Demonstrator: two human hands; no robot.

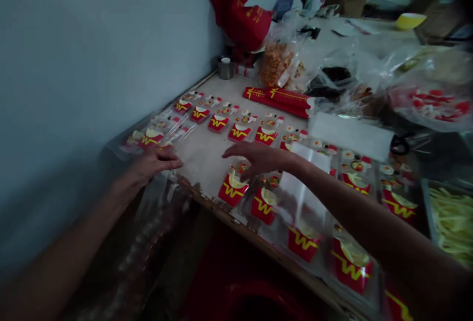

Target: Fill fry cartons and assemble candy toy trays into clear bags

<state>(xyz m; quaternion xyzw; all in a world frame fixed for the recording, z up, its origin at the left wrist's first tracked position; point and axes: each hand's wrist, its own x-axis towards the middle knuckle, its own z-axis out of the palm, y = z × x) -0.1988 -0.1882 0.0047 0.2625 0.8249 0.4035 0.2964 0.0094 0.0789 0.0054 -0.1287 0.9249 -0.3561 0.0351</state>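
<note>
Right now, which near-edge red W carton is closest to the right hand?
Leftmost carton in that row, below the right hand; others lie farther right.

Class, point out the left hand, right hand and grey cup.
Left hand (155, 164), head view: back of the hand.
Right hand (261, 156), head view: back of the hand.
Grey cup (225, 71), head view: outer wall.

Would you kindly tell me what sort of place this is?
Probably a small workshop or packing room: the worktable holds rows of red carton-shaped pieces marked with a yellow W, near a tray of pale, fry-like strips and clear plastic bags of loose items.
</note>
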